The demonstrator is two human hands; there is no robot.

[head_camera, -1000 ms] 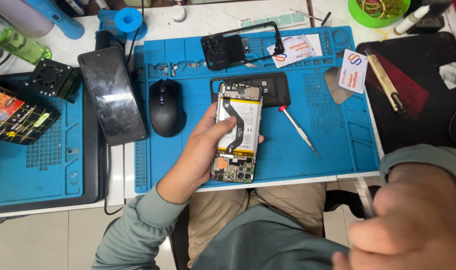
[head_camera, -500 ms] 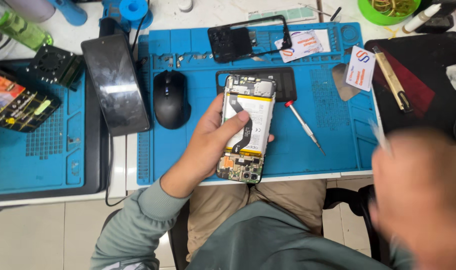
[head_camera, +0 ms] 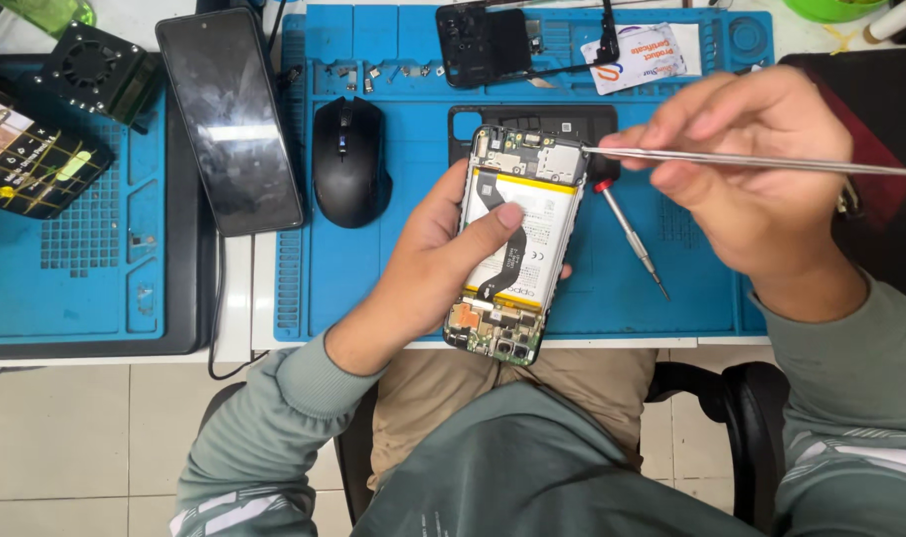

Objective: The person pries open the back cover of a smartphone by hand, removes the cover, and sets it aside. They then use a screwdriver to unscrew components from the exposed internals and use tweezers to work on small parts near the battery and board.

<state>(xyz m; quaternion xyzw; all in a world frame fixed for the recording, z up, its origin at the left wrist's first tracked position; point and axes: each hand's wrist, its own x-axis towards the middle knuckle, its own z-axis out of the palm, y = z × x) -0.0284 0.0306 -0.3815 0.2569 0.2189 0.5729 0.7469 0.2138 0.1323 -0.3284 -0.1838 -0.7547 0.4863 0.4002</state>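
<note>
Now opened phone (head_camera: 517, 254) in left hand (head_camera: 428, 264) (tweezers (head_camera: 751, 161) in right hand (head_camera: 751, 169))

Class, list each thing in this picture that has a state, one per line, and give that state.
Opened phone: back off, battery and boards bare, held in left hand.
Tweezers: gripped in right hand, tips at the phone's top edge.
Screwdriver: lying on blue mat.
Second phone: screen dark.
Mouse: untouched.

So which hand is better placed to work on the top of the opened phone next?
Probably the right hand: it grips the tweezers, whose tip sits at the opened phone's top edge. The left hand is occupied, cradling the phone with its thumb across the battery.
</note>
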